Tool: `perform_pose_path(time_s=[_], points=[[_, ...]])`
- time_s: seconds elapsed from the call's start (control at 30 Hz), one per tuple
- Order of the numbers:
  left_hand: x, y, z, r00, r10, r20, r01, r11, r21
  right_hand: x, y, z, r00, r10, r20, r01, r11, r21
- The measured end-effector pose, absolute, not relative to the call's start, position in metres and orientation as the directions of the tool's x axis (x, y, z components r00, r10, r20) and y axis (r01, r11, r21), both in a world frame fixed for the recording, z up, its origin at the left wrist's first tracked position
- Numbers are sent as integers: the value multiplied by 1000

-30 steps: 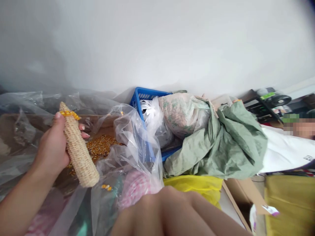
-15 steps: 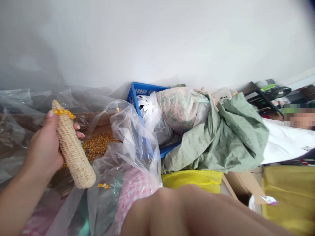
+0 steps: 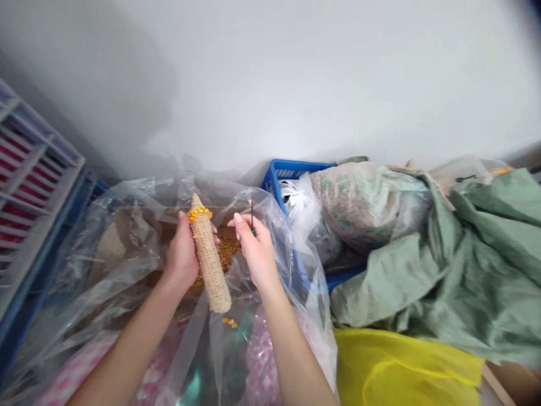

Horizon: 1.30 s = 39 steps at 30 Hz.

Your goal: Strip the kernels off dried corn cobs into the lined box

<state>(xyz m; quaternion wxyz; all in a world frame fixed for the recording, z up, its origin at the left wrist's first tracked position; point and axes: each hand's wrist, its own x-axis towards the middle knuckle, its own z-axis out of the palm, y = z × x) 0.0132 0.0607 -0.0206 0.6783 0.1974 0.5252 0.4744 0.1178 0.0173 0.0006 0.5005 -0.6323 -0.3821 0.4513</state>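
My left hand [image 3: 183, 251] is closed around a corn cob [image 3: 210, 265] that is mostly stripped bare. A ring of yellow kernels [image 3: 199, 214] is left near its pointed top end. To the right of the cob, my right hand [image 3: 256, 245] grips what looks like a slim screwdriver [image 3: 252, 211]; its thin dark shaft points up and a bit of green shows at the fingers. Below both hands, loose corn kernels [image 3: 229, 251] lie in a cardboard box lined with a clear plastic sheet [image 3: 131, 270]. A few kernels [image 3: 230, 322] rest on the sheet near my lap.
A blue basket [image 3: 302, 165] with stuffed plastic bags [image 3: 355, 203] stands at right, partly under a green-grey woven sack [image 3: 422, 270]. Yellow mesh [image 3: 393, 366] lies in front. Stacked crates [image 3: 34, 186] rise at far left. A white wall [image 3: 296, 73] is behind.
The view has turned left, bringing the crates into sight. My right hand has come from the blurred foreground up beside the cob, with the screwdriver now visible. My left hand still holds the cob.
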Motion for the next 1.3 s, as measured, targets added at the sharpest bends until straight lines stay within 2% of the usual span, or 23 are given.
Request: perform_pose_path(time_s=[0.07, 0.2, 0.4, 0.6, 0.73, 0.87, 1.17, 1.3], points=[[12, 62, -24, 9, 823, -569, -484, 501, 717, 100, 30, -18, 276, 933, -233, 15, -246, -969], [11, 65, -24, -20, 792, -610, -564, 495, 661, 76, 25, -38, 291, 935, -201, 64, -229, -971], [13, 57, -26, 43, 810, -584, -570, 500, 652, 77, 7, -33, 246, 937, -249, -58, -243, -968], [13, 56, -26, 15, 863, -505, -565, 424, 708, 95, 6, -28, 113, 945, -307, 149, -321, -935], [11, 60, -15, 163, 822, -546, -599, 522, 607, 103, 5, -27, 48, 942, -331, 279, -331, -901], [9, 62, -12, 193, 765, -615, -568, 598, 565, 101, 2, -24, 41, 945, -324, 289, -322, -901], [14, 58, -16, 50, 798, -600, -645, 485, 591, 100, 5, -22, 45, 951, -307, 199, -309, -930], [10, 62, -13, 171, 819, -548, -635, 516, 575, 103, 4, -21, 51, 957, -286, 351, -285, -892]])
